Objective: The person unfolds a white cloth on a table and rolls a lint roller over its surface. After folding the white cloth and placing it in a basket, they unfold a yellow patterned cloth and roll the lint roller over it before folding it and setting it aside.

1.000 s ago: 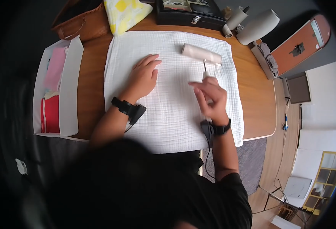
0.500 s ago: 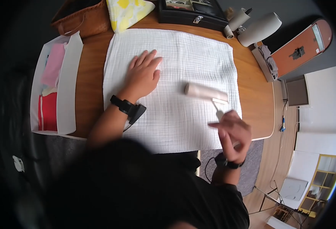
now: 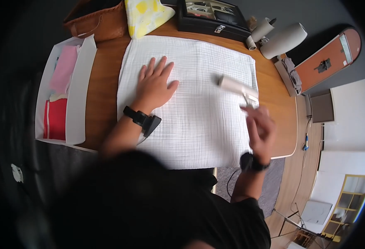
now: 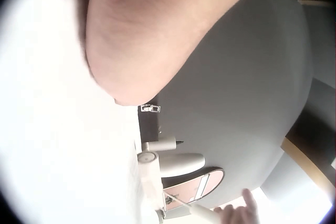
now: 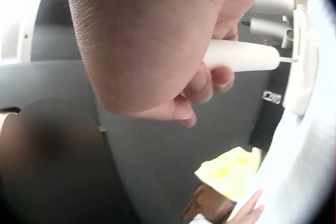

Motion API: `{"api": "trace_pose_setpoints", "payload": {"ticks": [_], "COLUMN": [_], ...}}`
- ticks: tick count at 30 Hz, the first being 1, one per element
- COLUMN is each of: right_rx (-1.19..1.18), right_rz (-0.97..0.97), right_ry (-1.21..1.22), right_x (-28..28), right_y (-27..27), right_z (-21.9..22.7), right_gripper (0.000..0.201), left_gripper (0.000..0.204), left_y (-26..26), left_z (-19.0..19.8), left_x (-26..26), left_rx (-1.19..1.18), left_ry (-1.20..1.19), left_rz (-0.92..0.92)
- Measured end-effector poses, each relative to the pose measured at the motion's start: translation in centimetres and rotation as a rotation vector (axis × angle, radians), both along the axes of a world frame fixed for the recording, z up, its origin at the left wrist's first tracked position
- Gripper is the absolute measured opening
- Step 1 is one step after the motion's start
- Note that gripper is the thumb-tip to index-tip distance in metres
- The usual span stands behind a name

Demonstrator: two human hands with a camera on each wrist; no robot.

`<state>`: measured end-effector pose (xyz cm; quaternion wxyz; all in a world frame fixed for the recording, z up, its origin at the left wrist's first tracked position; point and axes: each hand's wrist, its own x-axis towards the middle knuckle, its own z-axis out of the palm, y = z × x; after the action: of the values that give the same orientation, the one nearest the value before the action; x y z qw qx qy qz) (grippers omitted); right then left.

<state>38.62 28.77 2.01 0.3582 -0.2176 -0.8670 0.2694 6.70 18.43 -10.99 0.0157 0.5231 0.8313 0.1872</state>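
Note:
A white lint roller (image 3: 233, 85) lies across the right part of the white crinkled cloth (image 3: 186, 124). My right hand (image 3: 262, 129) grips its handle, and the index finger points out along it. In the right wrist view, the fingers curl round the white handle (image 5: 244, 56), whose thin metal rod runs to the roller head (image 5: 302, 85). My left hand (image 3: 154, 88) rests palm down on the cloth's left part, with fingers spread. The left wrist view shows the roller's round end (image 4: 148, 157) against the cloth.
A white box (image 3: 81, 91) with folded pink and red fabric stands at left. Along the back are a brown basket (image 3: 103, 25), a yellow-patterned cloth (image 3: 147, 16), a black case (image 3: 215, 30) and a white vase (image 3: 284, 40). The table's edge (image 3: 288, 153) runs at right.
The lint roller came from the cloth's far right part toward me, then went part of the way back out with my right hand. My left fingers have spread wider in nearly the same place.

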Motion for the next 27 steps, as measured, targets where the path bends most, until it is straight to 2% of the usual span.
{"api": "trace_pose_setpoints", "payload": {"ticks": [2,5,8,10,12,14,17,20,23,27], "right_rx": [0.010,-0.151,-0.205,-0.235,-0.306,-0.009,-0.167,-0.216,-0.272,-0.350], "right_rz": [0.063,0.032,-0.169,-0.160,-0.161,-0.118,-0.203,-0.167,-0.150,-0.089], "right_ry": [-0.097,-0.066,0.022,0.138,0.052,0.021,0.083,0.062,-0.047,-0.144], "right_x": [1.3,2.2,1.0,0.3,-0.9,-2.3,-3.1,-1.7,0.3,3.2], "right_y": [-2.9,-4.5,-2.7,0.9,4.5,7.9,7.9,6.4,2.3,-1.6], "right_z": [3.8,4.4,2.6,-0.7,-3.4,-6.2,-5.7,-4.1,-1.9,-1.3], "right_gripper": [0.024,0.025,0.023,0.023,0.020,0.020,0.023,0.025,0.032,0.036], "left_gripper": [0.066,0.066,0.066,0.066,0.066,0.066,0.066,0.066,0.067,0.067], "left_y": [0.1,0.1,0.3,0.3,0.2,0.2,0.2,0.3,0.4,0.0], "left_z": [-0.4,-0.5,-0.3,-0.2,-0.1,-0.1,-0.2,-0.6,-0.6,1.9], "left_x": [-0.1,-0.1,-0.1,0.0,-0.1,-0.1,0.0,-0.1,-0.3,-1.6], "left_rx": [0.013,0.000,-0.011,-0.016,-0.022,-0.018,-0.014,-0.006,0.016,-0.042], "left_ry": [0.007,0.016,0.014,0.008,0.001,-0.001,0.010,0.025,0.018,-0.096], "left_rz": [0.008,0.005,0.003,0.000,0.000,-0.002,0.008,0.014,-0.008,-0.032]}}
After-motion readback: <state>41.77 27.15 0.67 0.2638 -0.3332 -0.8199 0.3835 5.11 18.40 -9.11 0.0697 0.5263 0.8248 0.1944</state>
